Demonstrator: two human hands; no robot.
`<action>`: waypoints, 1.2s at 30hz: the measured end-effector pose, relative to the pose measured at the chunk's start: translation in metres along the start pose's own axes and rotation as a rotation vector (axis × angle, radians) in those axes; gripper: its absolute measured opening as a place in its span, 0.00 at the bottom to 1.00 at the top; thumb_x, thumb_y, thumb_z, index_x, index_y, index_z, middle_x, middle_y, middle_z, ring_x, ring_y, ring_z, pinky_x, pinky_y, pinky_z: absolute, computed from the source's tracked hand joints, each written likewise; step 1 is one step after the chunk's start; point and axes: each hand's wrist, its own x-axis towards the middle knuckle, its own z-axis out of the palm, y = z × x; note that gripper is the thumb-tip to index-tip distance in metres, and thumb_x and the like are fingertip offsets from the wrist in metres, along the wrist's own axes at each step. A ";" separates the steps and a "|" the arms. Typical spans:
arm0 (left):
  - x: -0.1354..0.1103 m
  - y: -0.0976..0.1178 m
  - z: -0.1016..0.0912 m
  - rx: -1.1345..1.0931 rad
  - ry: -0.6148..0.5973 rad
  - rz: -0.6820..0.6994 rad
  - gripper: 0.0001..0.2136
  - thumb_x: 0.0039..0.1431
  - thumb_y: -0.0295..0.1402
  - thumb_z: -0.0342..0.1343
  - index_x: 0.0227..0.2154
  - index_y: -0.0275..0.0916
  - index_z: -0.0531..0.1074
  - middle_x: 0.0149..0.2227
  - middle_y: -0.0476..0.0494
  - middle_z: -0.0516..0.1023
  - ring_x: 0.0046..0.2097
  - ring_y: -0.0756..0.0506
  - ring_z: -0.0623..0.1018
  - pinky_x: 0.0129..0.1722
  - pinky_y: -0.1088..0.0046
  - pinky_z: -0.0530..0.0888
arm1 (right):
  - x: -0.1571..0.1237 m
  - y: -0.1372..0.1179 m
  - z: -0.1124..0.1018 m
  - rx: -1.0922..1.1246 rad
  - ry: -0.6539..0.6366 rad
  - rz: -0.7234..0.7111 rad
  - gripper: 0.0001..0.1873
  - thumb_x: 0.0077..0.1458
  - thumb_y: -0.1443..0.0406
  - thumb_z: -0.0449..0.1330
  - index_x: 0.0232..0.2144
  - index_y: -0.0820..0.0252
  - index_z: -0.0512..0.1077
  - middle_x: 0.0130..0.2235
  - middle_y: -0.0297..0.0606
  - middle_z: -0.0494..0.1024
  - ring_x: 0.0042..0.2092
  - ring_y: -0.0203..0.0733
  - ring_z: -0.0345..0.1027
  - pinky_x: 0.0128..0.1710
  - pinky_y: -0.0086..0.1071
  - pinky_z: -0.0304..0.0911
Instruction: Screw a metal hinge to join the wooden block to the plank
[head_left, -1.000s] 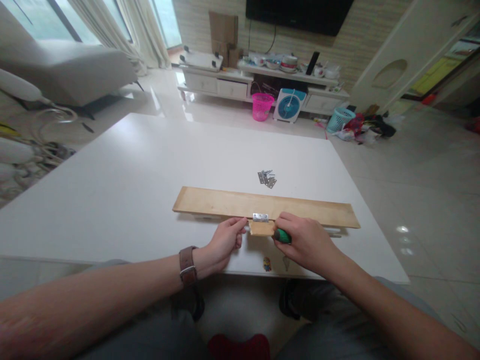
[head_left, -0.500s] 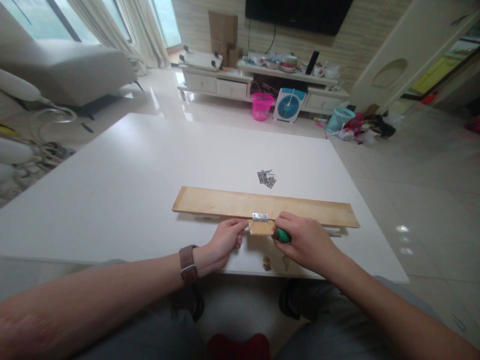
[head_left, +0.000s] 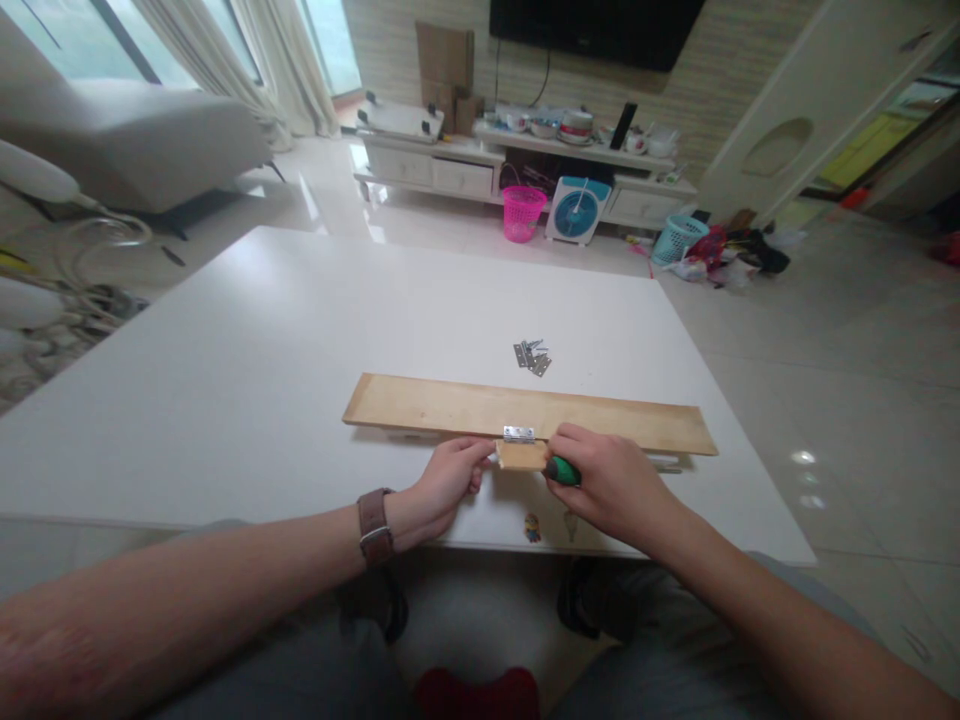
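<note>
A long, pale wooden board lies across the white table in front of me. At its near edge sits a silver hinge, with a small wooden piece joined below it. The fingers of my left hand pinch the left end of that small piece. My right hand is closed around a screwdriver with a green and black handle, its fingertips against the small piece's right end. The screwdriver's shaft is hidden. Beyond the board lies a little pile of hinges and screws.
The white table reaches far to the left. A cartoon sticker is near its front edge. On the floor beyond are a pink basket, a blue fan and a light blue basket, before a white TV cabinet.
</note>
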 end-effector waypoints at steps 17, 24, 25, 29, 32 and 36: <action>-0.008 0.007 0.003 0.012 0.079 0.022 0.10 0.46 0.37 0.65 0.27 0.35 0.74 0.22 0.52 0.68 0.22 0.54 0.63 0.22 0.76 0.57 | -0.001 -0.001 -0.001 -0.027 0.006 -0.002 0.03 0.60 0.64 0.61 0.33 0.57 0.71 0.38 0.35 0.76 0.35 0.39 0.67 0.31 0.34 0.41; -0.006 0.003 0.002 0.027 0.074 0.018 0.09 0.46 0.37 0.63 0.26 0.37 0.72 0.20 0.53 0.66 0.21 0.53 0.62 0.21 0.76 0.57 | 0.000 0.000 0.000 -0.032 0.006 -0.002 0.04 0.60 0.63 0.60 0.34 0.57 0.71 0.38 0.35 0.76 0.33 0.37 0.64 0.31 0.34 0.38; -0.006 0.003 0.002 0.025 0.074 0.015 0.09 0.46 0.37 0.63 0.25 0.37 0.72 0.20 0.53 0.66 0.21 0.53 0.62 0.21 0.76 0.57 | 0.000 0.000 0.000 -0.030 0.006 -0.003 0.04 0.60 0.63 0.60 0.34 0.57 0.70 0.38 0.35 0.76 0.33 0.37 0.64 0.31 0.34 0.38; -0.005 0.002 0.002 0.026 0.078 0.013 0.08 0.46 0.36 0.62 0.25 0.37 0.71 0.20 0.53 0.66 0.20 0.54 0.62 0.20 0.76 0.57 | 0.000 0.000 -0.001 -0.025 0.010 -0.002 0.04 0.60 0.64 0.61 0.33 0.57 0.71 0.38 0.35 0.76 0.34 0.37 0.65 0.31 0.33 0.39; -0.005 0.002 0.003 0.028 0.084 0.017 0.08 0.46 0.35 0.62 0.25 0.37 0.71 0.20 0.53 0.66 0.20 0.53 0.63 0.20 0.76 0.58 | 0.000 -0.001 -0.001 -0.029 0.014 -0.007 0.04 0.60 0.64 0.61 0.33 0.57 0.71 0.38 0.35 0.76 0.34 0.38 0.66 0.31 0.33 0.41; -0.006 0.004 0.003 0.027 0.097 0.011 0.08 0.46 0.35 0.63 0.26 0.36 0.72 0.21 0.52 0.66 0.21 0.54 0.63 0.20 0.76 0.58 | 0.000 -0.001 -0.001 -0.028 0.015 -0.003 0.03 0.59 0.64 0.60 0.33 0.57 0.71 0.39 0.35 0.76 0.35 0.39 0.68 0.31 0.33 0.42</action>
